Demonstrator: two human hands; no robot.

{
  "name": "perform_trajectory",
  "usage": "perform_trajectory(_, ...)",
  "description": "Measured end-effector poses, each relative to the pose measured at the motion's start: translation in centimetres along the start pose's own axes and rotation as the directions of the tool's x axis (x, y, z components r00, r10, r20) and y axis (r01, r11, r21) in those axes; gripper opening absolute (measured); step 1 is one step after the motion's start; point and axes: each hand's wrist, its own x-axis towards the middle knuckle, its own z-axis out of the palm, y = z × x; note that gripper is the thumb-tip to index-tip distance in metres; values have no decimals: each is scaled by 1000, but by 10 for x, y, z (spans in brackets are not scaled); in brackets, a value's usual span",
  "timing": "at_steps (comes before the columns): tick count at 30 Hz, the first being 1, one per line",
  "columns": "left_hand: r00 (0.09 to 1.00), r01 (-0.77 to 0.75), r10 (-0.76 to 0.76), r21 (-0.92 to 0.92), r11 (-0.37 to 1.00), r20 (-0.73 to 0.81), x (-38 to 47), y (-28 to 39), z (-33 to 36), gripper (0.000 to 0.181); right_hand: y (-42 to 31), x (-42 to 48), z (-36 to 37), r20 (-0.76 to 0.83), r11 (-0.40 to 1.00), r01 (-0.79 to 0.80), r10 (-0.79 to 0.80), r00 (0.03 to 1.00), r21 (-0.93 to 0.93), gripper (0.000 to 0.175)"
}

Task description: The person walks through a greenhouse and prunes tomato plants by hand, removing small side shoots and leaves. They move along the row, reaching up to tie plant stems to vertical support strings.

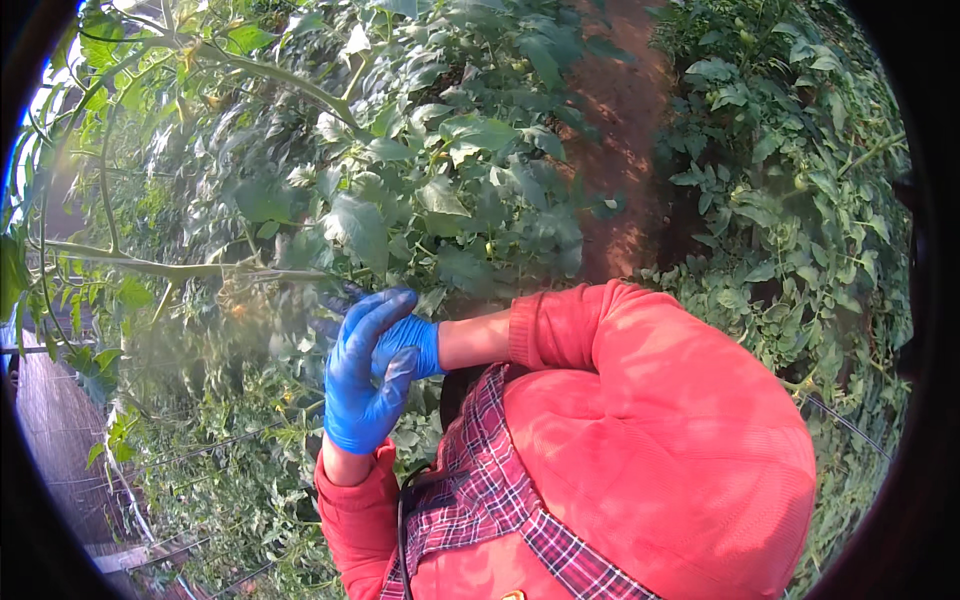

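Observation:
My left hand (358,390), in a blue glove with darkened fingertips, is raised in front of my chest. Its thumb stands apart from the bent fingers, and no object shows between them. Behind it, my right hand (420,346) wears a matching blue glove and is partly covered by the left. The right hand's dark fingers point left towards a thick tomato plant stem (187,270); whether they touch or grip it is unclear. Yellowish, blurred flowers (234,300) hang below that stem, close to the hands.
Dense tomato foliage (442,195) surrounds me, with another leafy row (810,225) on the right. Between the rows runs a reddish soil path (619,150). A higher stem (277,73) arches across the upper left. A thin support wire (851,427) crosses at right.

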Motion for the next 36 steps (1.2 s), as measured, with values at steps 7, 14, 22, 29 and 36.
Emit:
perform_trajectory(7,995,27,-63,406,914,76,56,-61,74,31,-5,-37,48,137,995,-9,-4,991,95,66)
perform_trajectory(14,881,227,-171,78,971,-440,44,-98,56,31,7,-37,45,203,998,5,8,979,-64,65)
perform_trajectory(22,807,46,-218,-309,950,-549,41,-88,17,41,-8,-63,-21,157,986,59,-35,987,-156,66)
perform_trajectory(29,809,103,-270,-327,939,-522,35,-88,-4,51,82,-80,-31,-241,771,-489,607,757,408,50)
perform_trajectory(36,801,153,-251,-221,963,-543,20,-95,-11,59,96,-31,-42,267,135,-533,747,608,835,53)
